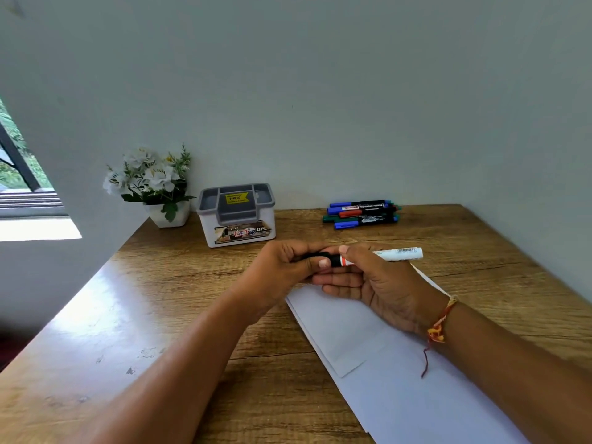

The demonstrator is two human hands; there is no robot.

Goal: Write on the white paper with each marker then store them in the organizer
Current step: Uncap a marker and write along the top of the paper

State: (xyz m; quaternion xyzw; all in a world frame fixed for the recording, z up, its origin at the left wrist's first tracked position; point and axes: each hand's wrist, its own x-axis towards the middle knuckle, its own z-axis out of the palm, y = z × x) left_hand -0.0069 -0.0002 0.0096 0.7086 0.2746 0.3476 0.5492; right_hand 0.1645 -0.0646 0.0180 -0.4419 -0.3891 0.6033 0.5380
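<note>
Marker in hands: one white marker (381, 255) with a black cap end and an orange band, held level above the far edge of the paper, its barcode end pointing to the right.
Left hand: the left hand (282, 270) is curled around the black cap end, thumb and fingers pressed on it.
Right hand: the right hand (378, 283) grips the white barrel beside the orange band, thumb on top and the fingers folded under it; the two hands touch each other at the marker.
Wrist: one red and yellow thread band (440, 322) is on the right wrist, with a loose thread hanging down.
White paper: white paper (384, 379) lies on the right part of the table, under the right hand; it seems more than one sheet, but I cannot tell the exact number.
Other markers: one pile of markers (362, 213) lies near the wall, well apart from the hands; about six, with blue, green and red caps visible.
Organizer: one grey and white organizer (237, 216) stands near the wall, left of the pile, with several compartments and one yellow price sticker.
Plant: one white pot of white flowers (153, 187) is just beside the organizer, on its left.
Table: one wooden table (192, 315).
</note>
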